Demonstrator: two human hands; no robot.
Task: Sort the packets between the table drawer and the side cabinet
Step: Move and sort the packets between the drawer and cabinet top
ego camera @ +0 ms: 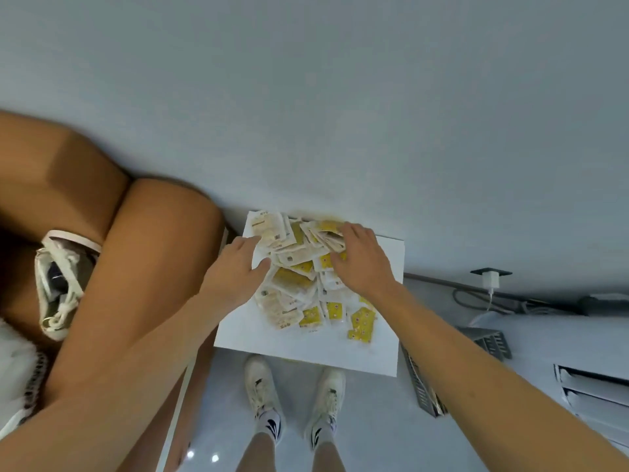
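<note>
A heap of small yellow and pale beige packets point(299, 284) lies on the top of a small white cabinet point(306, 349) that stands against the wall. My left hand point(235, 270) is at the heap's left edge and pinches a pale packet between thumb and fingers. My right hand point(360, 257) lies on the far right part of the heap, its fingers curled round a bunch of packets there. A few yellow packets point(361, 323) lie loose at the near right of the heap.
A brown sofa point(102, 267) with a white bag point(58, 284) on it stands at the left. My two feet in white shoes point(296, 393) are on the floor before the cabinet. At the right are a metal rack point(422, 383), cables and a wall charger point(490, 279).
</note>
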